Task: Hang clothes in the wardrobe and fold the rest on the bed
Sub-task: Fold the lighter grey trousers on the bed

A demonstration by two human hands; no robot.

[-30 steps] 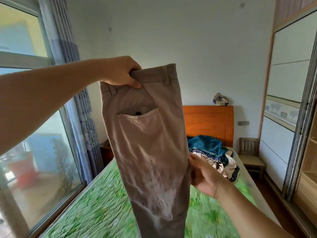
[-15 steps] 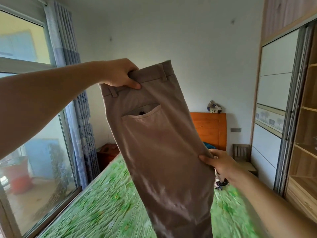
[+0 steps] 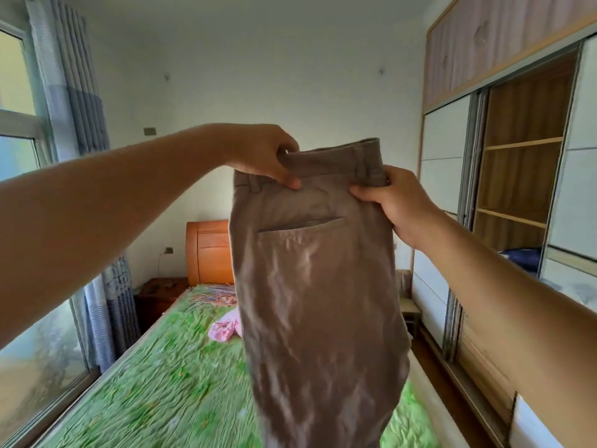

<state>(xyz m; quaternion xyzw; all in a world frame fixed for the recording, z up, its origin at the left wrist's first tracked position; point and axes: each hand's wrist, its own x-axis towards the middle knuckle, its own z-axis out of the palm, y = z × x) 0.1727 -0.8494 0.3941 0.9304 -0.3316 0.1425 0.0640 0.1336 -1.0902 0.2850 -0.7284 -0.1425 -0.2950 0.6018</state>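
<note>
One pair of taupe trousers (image 3: 316, 286) hangs in the air above the green bed (image 3: 145, 383), held up at the waistband from both sides. The left grip (image 3: 263, 156) pinches the waistband's left part, thumb in front; the right grip (image 3: 392, 205) curls round its right corner. One pink garment (image 3: 223, 328) lies on the bed behind. The wardrobe (image 3: 529, 108) stands open at right, two wooden shelves (image 3: 523, 144) showing inside

A striped curtain (image 3: 74, 92) hangs beside the window (image 3: 16, 76); a dark nightstand (image 3: 158, 295) stands near its hem.
</note>
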